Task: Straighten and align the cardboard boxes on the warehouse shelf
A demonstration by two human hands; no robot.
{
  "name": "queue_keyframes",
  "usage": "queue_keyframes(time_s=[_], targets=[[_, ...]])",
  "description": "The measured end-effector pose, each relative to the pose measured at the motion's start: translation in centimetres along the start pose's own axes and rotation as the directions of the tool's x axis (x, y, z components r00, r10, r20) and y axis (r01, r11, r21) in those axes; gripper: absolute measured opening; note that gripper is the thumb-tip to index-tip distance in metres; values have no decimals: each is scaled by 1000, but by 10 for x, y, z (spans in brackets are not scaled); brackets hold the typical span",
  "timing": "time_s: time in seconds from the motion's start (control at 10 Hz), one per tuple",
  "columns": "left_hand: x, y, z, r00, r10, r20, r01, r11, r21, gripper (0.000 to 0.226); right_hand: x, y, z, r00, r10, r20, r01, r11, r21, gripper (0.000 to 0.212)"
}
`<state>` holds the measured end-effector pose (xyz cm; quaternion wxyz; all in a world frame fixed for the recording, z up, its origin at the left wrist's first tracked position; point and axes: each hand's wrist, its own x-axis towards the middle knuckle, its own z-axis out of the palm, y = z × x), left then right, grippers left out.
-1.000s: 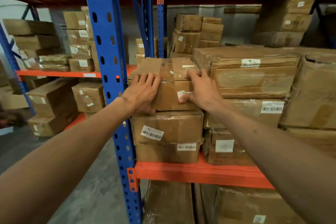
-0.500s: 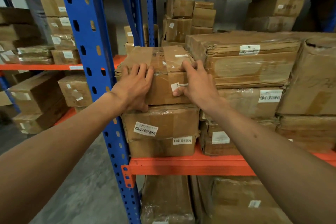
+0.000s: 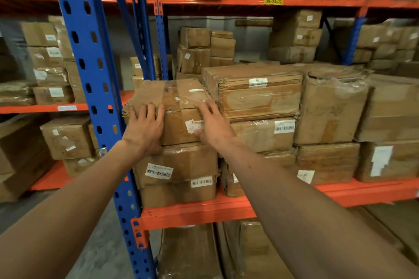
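Observation:
A worn, taped top cardboard box (image 3: 174, 97) sits at the left end of the orange shelf (image 3: 199, 213), stacked on a plastic-wrapped box (image 3: 188, 163) with barcode labels. My left hand (image 3: 144, 127) presses on its front left face, fingers hooked over the top edge. At the box's front right corner, my right hand (image 3: 212, 123) lies over a small white label, its fingers reaching onto the top. The box sits slightly skewed against the wider neighbouring box (image 3: 256, 95) on its right.
A blue rack upright (image 3: 90, 70) stands just left of my left wrist. More stacked boxes (image 3: 328, 108) fill the shelf to the right and behind. Other shelves above, below and to the left hold boxes. A grey floor (image 3: 97, 244) lies at bottom left.
Both hands stay on the top box, with the right hand's fingers now spread further onto its top. My view has lifted, so the upper shelf shows again.

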<state>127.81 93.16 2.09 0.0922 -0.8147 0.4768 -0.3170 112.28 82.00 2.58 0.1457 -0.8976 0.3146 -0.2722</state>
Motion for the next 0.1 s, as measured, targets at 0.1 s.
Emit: queue_keyframes(time_s=[0.1], targets=[[-22,-5,10,995,-65,-74,62,997,-48,120,-30,20,11,997,-38,71,40,999,-29,85]])
